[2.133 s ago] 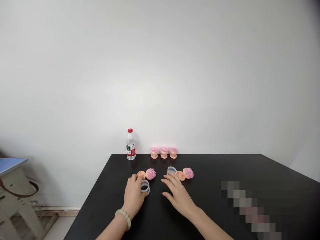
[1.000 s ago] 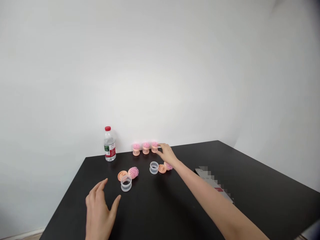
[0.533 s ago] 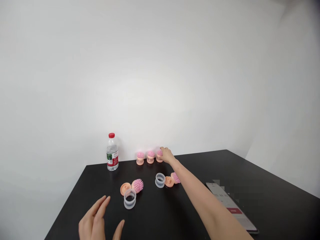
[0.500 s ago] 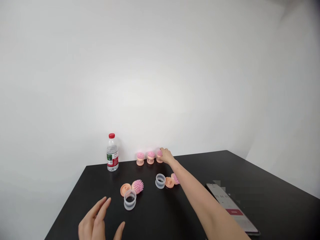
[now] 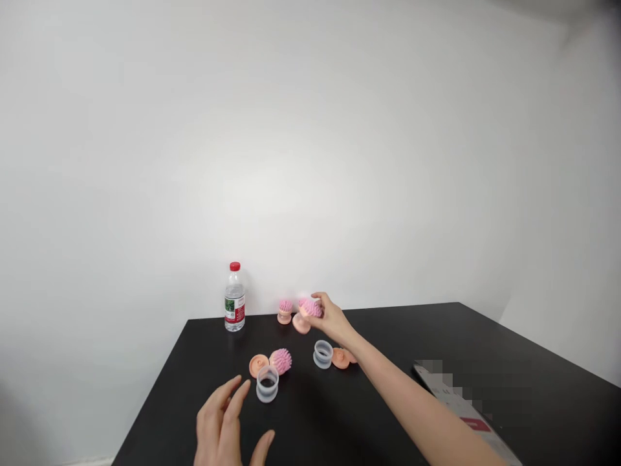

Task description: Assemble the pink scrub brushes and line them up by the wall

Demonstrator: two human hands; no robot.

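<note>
My right hand [image 5: 330, 318] pinches a small pink-bristled brush [image 5: 303, 318] with a peach base, raised and tilted near the wall. Partly hidden behind it is a second such brush [image 5: 301, 301], and another upright brush [image 5: 284, 312] stands to the left. My left hand [image 5: 228, 424] hovers open, fingers apart, over the near table edge. Just beyond it lie a translucent ring [image 5: 267, 392], a peach disc [image 5: 256, 367] and a pink bristle head [image 5: 281, 361]. Under my right forearm's left side are another translucent ring [image 5: 323, 362] and peach disc [image 5: 340, 358]; a piece behind the disc is mostly covered.
A water bottle [image 5: 235, 304] with a red cap stands at the back left of the black table [image 5: 213, 349]. A tablet or phone-like screen [image 5: 460, 408], partly pixelated, lies on the right beneath my forearm. A white wall [image 5: 310, 162] rises behind the table.
My right hand has lifted the rightmost brush and drawn it left and nearer, tilting it. The view has turned slightly left, and my left hand appears further right and closer to the near ring.
</note>
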